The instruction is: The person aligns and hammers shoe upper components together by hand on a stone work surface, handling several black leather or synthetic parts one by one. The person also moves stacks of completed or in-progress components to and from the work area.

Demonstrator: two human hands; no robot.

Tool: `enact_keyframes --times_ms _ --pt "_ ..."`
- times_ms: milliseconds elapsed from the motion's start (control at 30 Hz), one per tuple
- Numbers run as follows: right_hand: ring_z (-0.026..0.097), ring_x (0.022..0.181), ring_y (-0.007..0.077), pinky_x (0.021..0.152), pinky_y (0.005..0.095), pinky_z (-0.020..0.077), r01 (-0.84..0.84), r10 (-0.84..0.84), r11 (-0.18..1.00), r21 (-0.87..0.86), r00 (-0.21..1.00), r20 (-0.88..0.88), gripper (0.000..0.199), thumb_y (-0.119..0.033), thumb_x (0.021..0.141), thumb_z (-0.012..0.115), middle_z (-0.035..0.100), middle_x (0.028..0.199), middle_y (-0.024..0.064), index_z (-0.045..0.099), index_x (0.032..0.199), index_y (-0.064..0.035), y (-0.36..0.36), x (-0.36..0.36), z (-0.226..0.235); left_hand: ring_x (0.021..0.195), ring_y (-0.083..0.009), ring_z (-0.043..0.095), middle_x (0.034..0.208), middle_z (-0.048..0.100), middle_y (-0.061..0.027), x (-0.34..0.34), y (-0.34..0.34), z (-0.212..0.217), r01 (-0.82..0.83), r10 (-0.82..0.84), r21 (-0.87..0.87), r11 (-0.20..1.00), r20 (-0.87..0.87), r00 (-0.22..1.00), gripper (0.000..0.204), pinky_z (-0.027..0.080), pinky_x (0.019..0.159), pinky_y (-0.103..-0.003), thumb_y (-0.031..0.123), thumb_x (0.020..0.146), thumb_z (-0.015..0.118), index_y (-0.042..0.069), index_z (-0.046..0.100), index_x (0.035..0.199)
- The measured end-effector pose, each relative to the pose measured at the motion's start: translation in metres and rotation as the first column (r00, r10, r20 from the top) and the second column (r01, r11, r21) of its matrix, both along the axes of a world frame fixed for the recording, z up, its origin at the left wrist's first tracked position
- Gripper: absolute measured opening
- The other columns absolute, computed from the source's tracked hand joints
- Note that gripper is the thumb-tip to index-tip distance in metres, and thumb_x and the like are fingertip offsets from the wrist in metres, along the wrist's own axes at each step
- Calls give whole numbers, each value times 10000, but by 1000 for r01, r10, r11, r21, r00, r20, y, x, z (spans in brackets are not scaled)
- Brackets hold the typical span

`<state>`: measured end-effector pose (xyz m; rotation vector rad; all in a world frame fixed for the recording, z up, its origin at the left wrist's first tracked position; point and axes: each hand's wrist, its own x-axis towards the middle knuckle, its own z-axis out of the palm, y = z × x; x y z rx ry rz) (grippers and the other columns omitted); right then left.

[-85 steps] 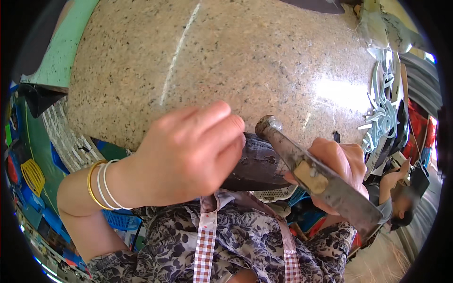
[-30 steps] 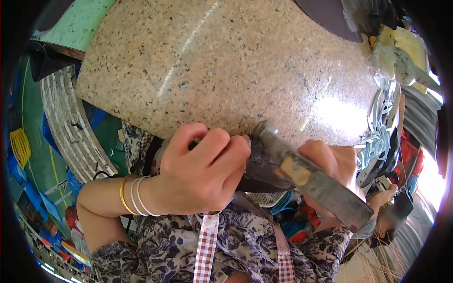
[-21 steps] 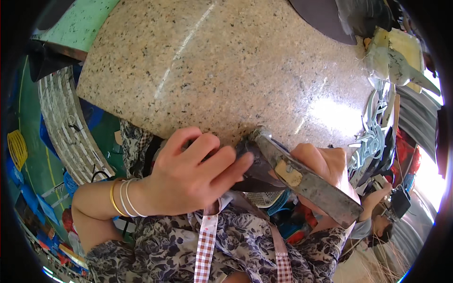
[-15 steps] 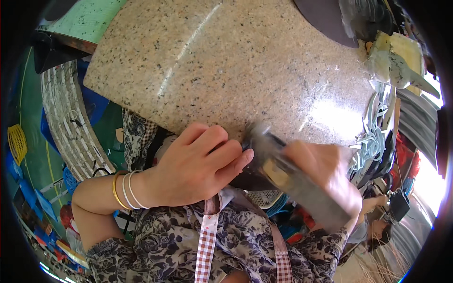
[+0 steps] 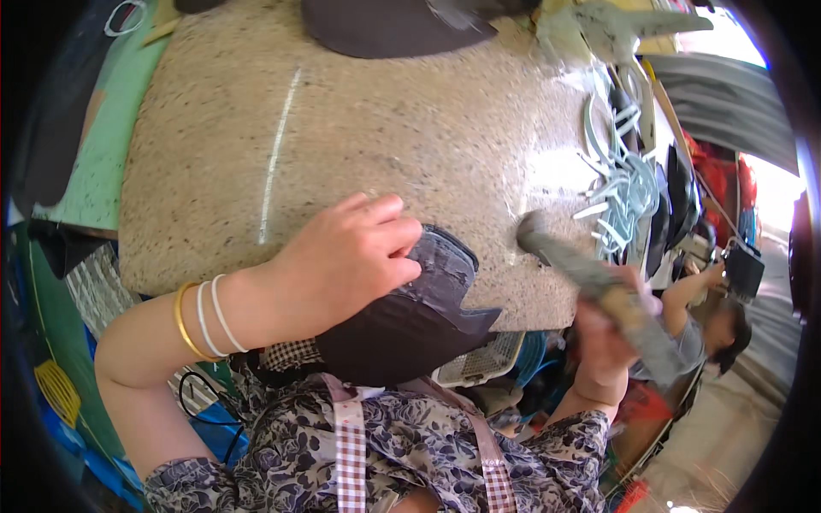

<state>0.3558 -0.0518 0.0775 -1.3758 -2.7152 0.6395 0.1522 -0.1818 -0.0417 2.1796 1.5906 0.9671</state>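
Note:
At the near edge of the stone slab [image 5: 359,120], a dark brown piece [image 5: 402,333] of leather-like sheet hangs partly over. A black band with whitish smears [image 5: 445,269] runs along its far end. My left hand [image 5: 351,261], wearing bangles, is closed with its fingertips at the left side of this band; the fingers hide what they pinch. To the right, my right hand [image 5: 603,329] is wrapped round the handle of a hammer [image 5: 569,256], blurred by motion. The hammer's rounded head is off the piece, to its right.
A heap of pale grey-green strips [image 5: 620,197] lies at the slab's right side. Another dark sheet [image 5: 385,30] and a white metal stand [image 5: 599,30] are at the far side. A green board [image 5: 98,154] adjoins on the left. Another person [image 5: 710,333] sits at the right.
The hammer has swung up and right, away from the dark piece. The view has shifted, and more of the piece and its black band now shows beside my left hand.

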Motion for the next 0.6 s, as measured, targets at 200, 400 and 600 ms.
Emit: enact_keyframes --times_ms 200,400,600 --pt "544 469 263 483 353 413 -563 549 821 -92 824 -142 276 -239 706 766 569 610 74 554 765 -72 24 -20 -45 769 -197 507 779 519 -15 -3 7 12 -17 19 -64 998 35 999 136 418 661 -336 124 689 673 93 649 819" --pt "568 502 305 451 357 408 -614 621 747 -256 781 -63 232 -148 758 718 535 576 103 516 762 -35 29 -39 -40 690 -203 531 739 537 -34 -5 5 13 -326 330 -56 944 101 939 204 430 593 -320 84 636 733 48 635 811" --pt "557 487 297 437 369 404 -601 579 759 -249 799 -164 221 -156 758 718 534 587 87 526 767 -48 32 -34 -44 684 -215 526 726 521 -46 5 17 10 -283 287 54 958 -81 955 193 429 565 -313 56 635 707 43 586 785"
